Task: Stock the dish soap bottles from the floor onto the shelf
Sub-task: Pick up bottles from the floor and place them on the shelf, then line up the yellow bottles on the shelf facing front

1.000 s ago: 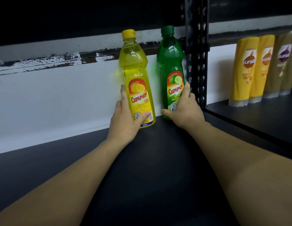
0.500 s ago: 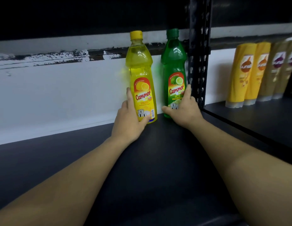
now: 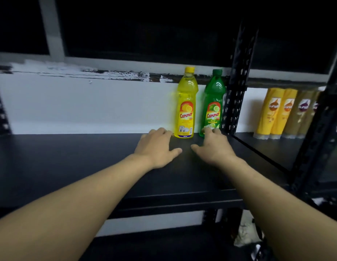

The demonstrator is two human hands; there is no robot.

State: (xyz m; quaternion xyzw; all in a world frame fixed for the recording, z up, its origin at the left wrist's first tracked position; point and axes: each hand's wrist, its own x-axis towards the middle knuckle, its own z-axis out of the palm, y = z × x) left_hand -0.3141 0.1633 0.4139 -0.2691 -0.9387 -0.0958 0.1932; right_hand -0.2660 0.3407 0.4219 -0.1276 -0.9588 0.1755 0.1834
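1. At the back of the shelf (image 3: 88,159), right of centre in the frame, a yellow bottle (image 3: 185,104) and a green bottle (image 3: 213,105) stand upright side by side against the white wall, the green one beside the black post (image 3: 237,81).
2. The left hand (image 3: 156,147) lies low before the yellow bottle, fingers loosely spread, holding nothing.
3. The right hand (image 3: 214,146) has loose fingers near the green bottle's base; whether they touch it I cannot tell.
4. Two bottles look stocked; most of the shelf is bare, and the floor supply is not in view, so what remains is unclear.
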